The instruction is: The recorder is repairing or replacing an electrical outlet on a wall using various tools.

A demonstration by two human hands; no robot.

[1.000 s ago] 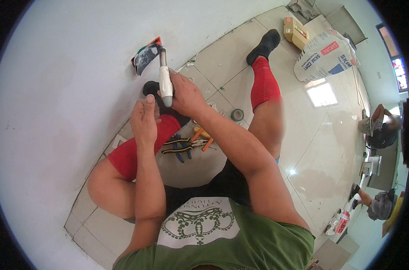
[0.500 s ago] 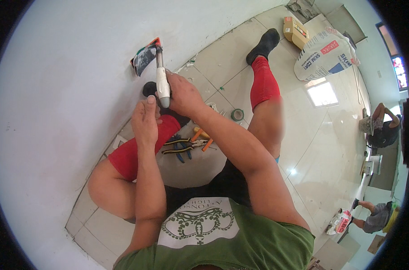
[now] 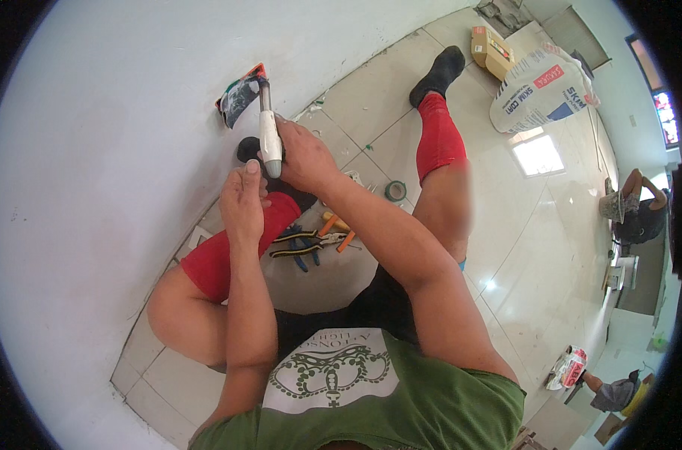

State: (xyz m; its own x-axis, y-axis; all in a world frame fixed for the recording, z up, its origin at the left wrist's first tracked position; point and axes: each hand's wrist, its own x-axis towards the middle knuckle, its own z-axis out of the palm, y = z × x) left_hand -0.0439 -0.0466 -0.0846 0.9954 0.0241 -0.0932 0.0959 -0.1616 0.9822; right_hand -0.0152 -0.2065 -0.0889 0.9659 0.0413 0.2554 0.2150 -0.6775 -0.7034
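My right hand point(image 3: 305, 154) is closed around a white-handled tool point(image 3: 269, 135) with a grey end and a metal shaft; its exact kind is not clear. The shaft's far end reaches an orange-edged recessed box point(image 3: 242, 99) in the wall, smeared white inside. My left hand point(image 3: 242, 202) is raised just below the handle's grey end, thumb up and fingers loosely bent, with nothing visible in it. Between my legs lie yellow-and-black-handled pliers point(image 3: 303, 250), blue-handled pliers point(image 3: 301, 262) and orange-handled tools point(image 3: 346, 241).
A roll of green tape point(image 3: 395, 190) lies on the tiled floor point(image 3: 506, 225). A white wall point(image 3: 116, 165) rises at my left. A large white sack point(image 3: 540, 94) and a cardboard box point(image 3: 492, 52) stand far right. Two people point(image 3: 639, 217) are at the right edge.
My hands and the white-handled tool stay almost still. At the lower right, the distant person in grey and yellow has shifted slightly downward in the picture.
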